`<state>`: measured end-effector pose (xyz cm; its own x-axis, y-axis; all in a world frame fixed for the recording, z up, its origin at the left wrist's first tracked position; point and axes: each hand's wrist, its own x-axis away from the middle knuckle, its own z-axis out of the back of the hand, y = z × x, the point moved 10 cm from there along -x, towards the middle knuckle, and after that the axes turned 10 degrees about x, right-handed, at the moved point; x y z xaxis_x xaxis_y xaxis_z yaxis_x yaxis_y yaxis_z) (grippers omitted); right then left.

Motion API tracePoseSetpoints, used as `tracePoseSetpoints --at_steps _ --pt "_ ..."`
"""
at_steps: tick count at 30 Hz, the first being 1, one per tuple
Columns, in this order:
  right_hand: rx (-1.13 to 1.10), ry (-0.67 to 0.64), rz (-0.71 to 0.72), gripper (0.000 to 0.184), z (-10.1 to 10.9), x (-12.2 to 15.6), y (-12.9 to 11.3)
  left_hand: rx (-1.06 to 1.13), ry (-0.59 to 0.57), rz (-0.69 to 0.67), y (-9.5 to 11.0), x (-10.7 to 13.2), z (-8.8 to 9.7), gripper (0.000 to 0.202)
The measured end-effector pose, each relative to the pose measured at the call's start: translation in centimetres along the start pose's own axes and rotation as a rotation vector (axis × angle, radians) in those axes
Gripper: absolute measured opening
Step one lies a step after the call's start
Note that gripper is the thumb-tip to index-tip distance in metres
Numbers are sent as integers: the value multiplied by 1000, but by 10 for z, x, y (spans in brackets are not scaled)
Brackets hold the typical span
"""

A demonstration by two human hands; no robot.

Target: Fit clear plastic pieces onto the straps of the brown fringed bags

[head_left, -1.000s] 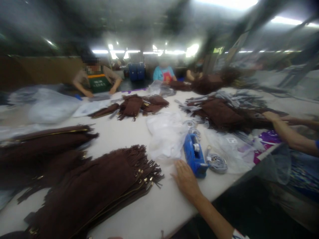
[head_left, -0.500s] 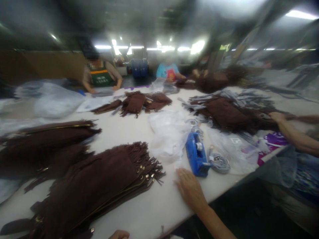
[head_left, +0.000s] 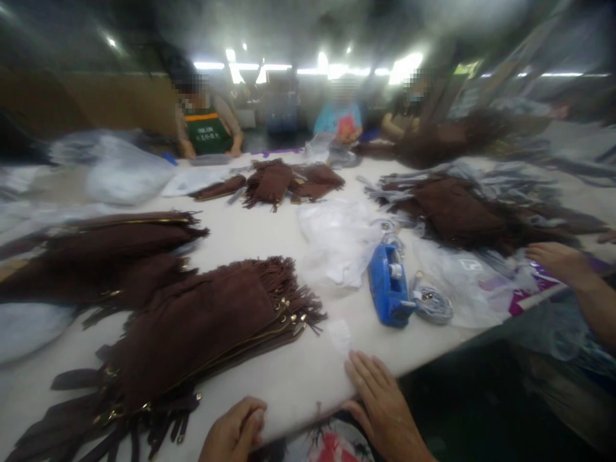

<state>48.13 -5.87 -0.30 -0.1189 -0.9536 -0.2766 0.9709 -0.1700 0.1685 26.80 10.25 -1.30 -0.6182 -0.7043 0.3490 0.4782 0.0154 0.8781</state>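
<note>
Presently the person's right hand is lying flat and empty, fingers apart, on the near edge of the white table, just below a small clear plastic scrap. The left hand is resting curled closed at the same edge; whether it is hiding anything cannot be told. Both seem to be pausing between pieces. The stack of brown fringed suede bags is lying just to their left, so taking one is calling for only a short reach. A blue tape dispenser, crumpled clear bags and a co-worker's hand are sitting farther right, blocking nothing.

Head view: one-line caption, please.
Left hand and right hand rest at the table edge near brown fringed bags and a blue tape dispenser.
</note>
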Motion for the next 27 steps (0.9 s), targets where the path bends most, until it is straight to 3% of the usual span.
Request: tracePoseSetpoints --at_steps 4,9,13,15,21,24,27 --pt "-29 75 -8 40 0 18 -3 -85 -33 -57 26 -1 -10 41" --pt "-55 116 -51 41 4 15 0 -65 -48 -123 49 -1 -17 35" --pt "-26 19 -50 58 5 2 1 -38 -60 -145 53 -1 -21 30" --pt "-2 14 8 57 5 -1 -3 -44 -61 -153 52 -2 -24 30" --pt "-108 175 123 46 22 12 -11 -39 -62 -171 52 -3 -27 29" --pt "-319 200 -38 37 37 7 1 -7 -48 -204 58 -3 -26 27" --pt "-680 6 -266 26 36 -13 6 33 -53 -343 80 1 -25 33"
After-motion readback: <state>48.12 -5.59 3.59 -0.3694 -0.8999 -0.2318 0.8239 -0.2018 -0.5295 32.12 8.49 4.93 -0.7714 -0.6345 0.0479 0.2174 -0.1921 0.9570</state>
